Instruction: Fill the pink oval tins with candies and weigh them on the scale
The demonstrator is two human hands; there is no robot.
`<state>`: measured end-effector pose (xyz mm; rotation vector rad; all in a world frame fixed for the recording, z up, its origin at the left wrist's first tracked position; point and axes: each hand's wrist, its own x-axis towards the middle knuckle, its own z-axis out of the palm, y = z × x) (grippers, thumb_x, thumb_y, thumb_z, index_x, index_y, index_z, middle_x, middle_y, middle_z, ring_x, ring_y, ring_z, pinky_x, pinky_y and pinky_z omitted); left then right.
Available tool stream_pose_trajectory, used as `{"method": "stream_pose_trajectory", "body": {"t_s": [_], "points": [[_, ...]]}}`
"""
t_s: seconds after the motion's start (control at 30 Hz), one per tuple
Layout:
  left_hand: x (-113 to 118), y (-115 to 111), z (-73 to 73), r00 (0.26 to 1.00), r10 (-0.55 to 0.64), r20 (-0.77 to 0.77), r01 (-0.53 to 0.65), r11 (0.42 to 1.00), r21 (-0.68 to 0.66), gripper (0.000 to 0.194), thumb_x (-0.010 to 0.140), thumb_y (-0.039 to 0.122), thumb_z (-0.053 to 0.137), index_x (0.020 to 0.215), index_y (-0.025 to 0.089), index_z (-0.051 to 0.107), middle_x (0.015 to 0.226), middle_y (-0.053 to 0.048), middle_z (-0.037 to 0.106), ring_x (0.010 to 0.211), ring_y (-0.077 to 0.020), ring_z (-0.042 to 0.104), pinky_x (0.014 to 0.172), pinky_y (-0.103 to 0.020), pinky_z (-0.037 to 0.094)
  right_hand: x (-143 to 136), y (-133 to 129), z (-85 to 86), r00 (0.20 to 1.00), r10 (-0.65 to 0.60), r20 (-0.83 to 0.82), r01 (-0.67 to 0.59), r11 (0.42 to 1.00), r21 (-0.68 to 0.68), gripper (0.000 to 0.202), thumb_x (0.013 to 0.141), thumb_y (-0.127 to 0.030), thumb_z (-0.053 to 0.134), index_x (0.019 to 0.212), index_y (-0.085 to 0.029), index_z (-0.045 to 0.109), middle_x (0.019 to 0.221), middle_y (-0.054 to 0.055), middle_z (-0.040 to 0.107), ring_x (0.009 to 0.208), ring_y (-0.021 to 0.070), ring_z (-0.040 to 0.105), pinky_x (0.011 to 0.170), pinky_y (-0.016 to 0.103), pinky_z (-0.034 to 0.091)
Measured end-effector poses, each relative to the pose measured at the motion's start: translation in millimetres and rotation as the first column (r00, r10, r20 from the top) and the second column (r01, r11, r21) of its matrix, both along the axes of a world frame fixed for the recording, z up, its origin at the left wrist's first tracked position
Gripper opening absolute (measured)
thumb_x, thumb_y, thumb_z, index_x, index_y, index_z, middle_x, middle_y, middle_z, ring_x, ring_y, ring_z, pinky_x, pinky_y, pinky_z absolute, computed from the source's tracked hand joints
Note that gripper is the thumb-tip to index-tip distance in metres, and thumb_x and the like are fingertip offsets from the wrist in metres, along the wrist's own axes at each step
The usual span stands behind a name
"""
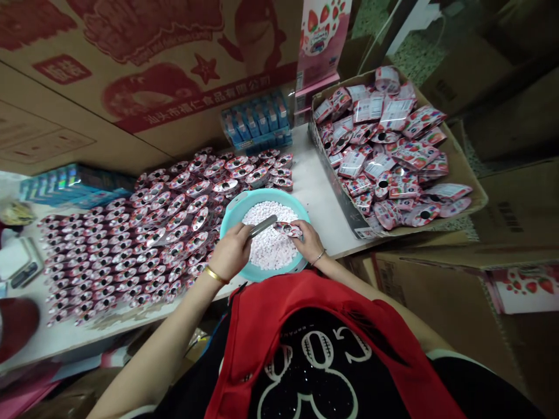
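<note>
A teal basin [233, 212] holds many small pale pink-white candies [273, 256]. Over it, my left hand [231, 251] is closed around a narrow grey metal scoop [262, 225], its rounded end pointing toward my right hand. My right hand [311, 241] grips a small strawberry-printed packet [287, 229] above the candies, close to the scoop's tip. Whether any candies lie in the scoop or the packet cannot be made out. Rows of similar packets [174, 221] stand upright to the left of the basin, dark round openings showing on many tops.
An open carton [478, 203] full of loose strawberry packets [393, 157] stands at the right. Blue boxes [257, 122] sit against large printed cartons [174, 64] behind. A white scale [20, 259] and a dark red round container [17, 329] are at far left.
</note>
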<state>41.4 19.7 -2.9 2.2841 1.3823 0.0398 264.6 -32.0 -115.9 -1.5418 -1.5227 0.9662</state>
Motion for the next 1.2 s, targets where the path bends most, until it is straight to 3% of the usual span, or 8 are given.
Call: {"method": "stream_pose_trajectory", "body": {"t_s": [0.17,0.37,0.63,0.77,0.87,0.97,1.07,1.2], "points": [[-8.7,-13.6,-43.8,0.926,0.276,0.258,-0.289,0.957,0.014,0.030,0.087,0.032,0.047,0.110,0.014,0.052,0.098,-0.010,0.058,0.092,-0.0211,0.057,0.084,-0.035,0.048,-1.7,9.9,13.9,0.985,-0.048,-0.167,0.037,0.997,-0.068,0.029,0.077,-0.033,0.064,0.101,-0.021,0.052,0.092,0.003,0.065,0.082,0.0200,0.062,0.076,0.032,0.050],[-23.2,-17.3,-82.6,0.874,0.366,0.321,-0.350,0.931,-0.107,0.032,0.086,0.042,0.048,0.103,0.016,0.055,0.097,-0.008,0.061,0.089,-0.0206,0.059,0.082,-0.036,0.049,31.9,61.5,15.1,0.989,-0.099,-0.106,0.110,0.988,0.105,0.031,0.079,-0.031,0.062,0.107,-0.022,0.054,0.103,0.006,0.065,0.091,0.0211,0.062,0.081,0.033,0.050],[-43.1,-12.7,-101.8,0.870,0.391,0.301,-0.327,0.914,-0.242,0.035,0.086,0.046,0.048,0.106,0.019,0.054,0.101,-0.007,0.062,0.097,-0.0223,0.059,0.092,-0.041,0.047,68.9,155.5,-54.4,0.945,-0.321,0.059,0.314,0.944,0.101,0.024,0.075,-0.031,0.057,0.095,-0.018,0.054,0.090,0.008,0.064,0.085,0.0237,0.061,0.076,0.038,0.051],[-47.7,-18.4,-113.1,0.892,0.356,0.278,-0.287,0.922,-0.260,0.031,0.087,0.045,0.047,0.106,0.020,0.054,0.101,-0.006,0.062,0.097,-0.0213,0.060,0.091,-0.038,0.048,64.7,179.2,-82.6,0.947,-0.306,0.095,0.301,0.952,0.060,0.023,0.076,-0.028,0.053,0.096,-0.017,0.054,0.089,0.008,0.064,0.081,0.0217,0.061,0.072,0.036,0.052],[-45.8,-22.8,-125.9,0.928,0.282,0.245,-0.205,0.933,-0.296,0.031,0.088,0.044,0.045,0.107,0.021,0.054,0.098,-0.005,0.062,0.093,-0.0211,0.060,0.088,-0.037,0.050,55.0,192.6,-88.5,0.959,-0.249,0.137,0.246,0.968,0.039,0.023,0.076,-0.022,0.053,0.099,-0.018,0.055,0.086,0.004,0.065,0.078,0.0189,0.061,0.071,0.033,0.053],[-45.3,-20.8,-139.8,0.962,0.195,0.193,-0.139,0.954,-0.266,0.030,0.090,0.040,0.041,0.111,0.021,0.052,0.102,-0.007,0.060,0.097,-0.0226,0.059,0.091,-0.039,0.049,46.7,196.5,-78.7,0.956,-0.208,0.209,0.205,0.978,0.036,0.031,0.075,-0.016,0.054,0.105,-0.017,0.056,0.093,0.006,0.065,0.084,0.0194,0.061,0.077,0.033,0.052],[-46.5,-7.2,-151.8,0.988,0.138,0.065,-0.127,0.980,-0.152,0.031,0.090,0.029,0.037,0.117,0.020,0.050,0.109,-0.010,0.057,0.104,-0.0252,0.055,0.096,-0.043,0.045,51.8,188.5,-50.3,0.946,-0.173,0.274,0.158,0.985,0.075,0.033,0.078,-0.016,0.053,0.111,-0.017,0.057,0.105,0.010,0.060,0.098,0.0222,0.056,0.088,0.036,0.048],[-36.4,17.9,-164.7,0.980,0.079,-0.184,-0.091,0.994,-0.057,0.037,0.088,0.014,0.030,0.121,0.015,0.048,0.112,-0.013,0.053,0.104,-0.0270,0.050,0.092,-0.043,0.044,100.5,178.1,-4.5,0.889,-0.249,0.384,0.177,0.961,0.213,0.034,0.084,-0.019,0.050,0.117,-0.019,0.055,0.117,0.013,0.055,0.114,0.0267,0.047,0.104,0.044,0.036]]}}
